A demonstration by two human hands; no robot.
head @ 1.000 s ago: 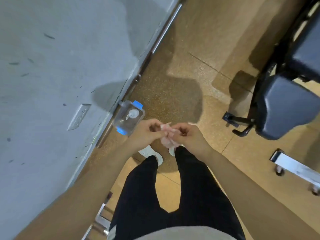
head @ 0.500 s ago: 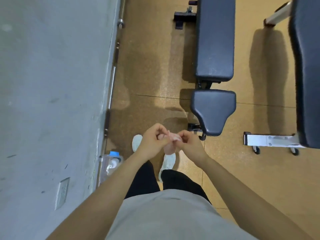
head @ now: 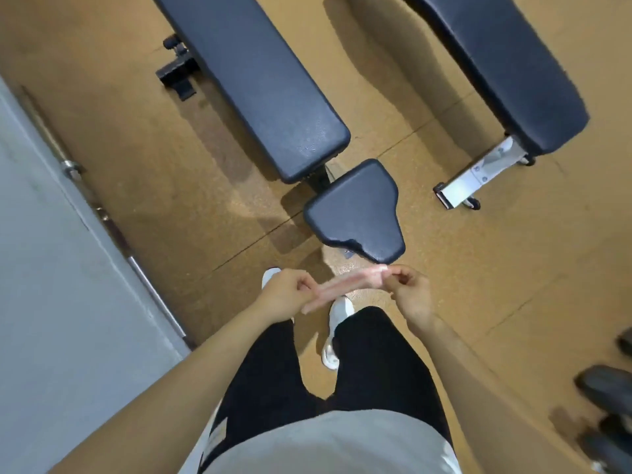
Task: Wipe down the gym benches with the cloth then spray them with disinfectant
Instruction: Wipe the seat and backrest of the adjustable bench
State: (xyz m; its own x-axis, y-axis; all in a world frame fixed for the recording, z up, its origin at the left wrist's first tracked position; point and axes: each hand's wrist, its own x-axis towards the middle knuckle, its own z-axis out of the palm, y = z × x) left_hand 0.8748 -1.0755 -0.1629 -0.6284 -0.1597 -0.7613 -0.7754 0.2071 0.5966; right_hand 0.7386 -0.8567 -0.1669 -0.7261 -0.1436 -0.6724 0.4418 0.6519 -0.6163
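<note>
Gym floor (head: 171,206); left hand (head: 284,295) and right hand (head: 410,295) grips pinch a cloth (head: 345,289) taut, bench (head: 355,213) just beyond; probably best opened flat first.

We see the pink cloth (head: 345,289) stretched into a narrow slanted strip in the air, near the left bench (head: 260,80); the right bench (head: 506,63) stands alongside, both dark and padded.

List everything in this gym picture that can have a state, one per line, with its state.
cloth, pulled into a strip between both hands.
left hand, pinches one end of the cloth.
right hand, pinches the other end.
near bench, flat, pads bare, untouched.
second bench, flat, bare where visible.
barbell, lying on the floor along the wall.
</note>
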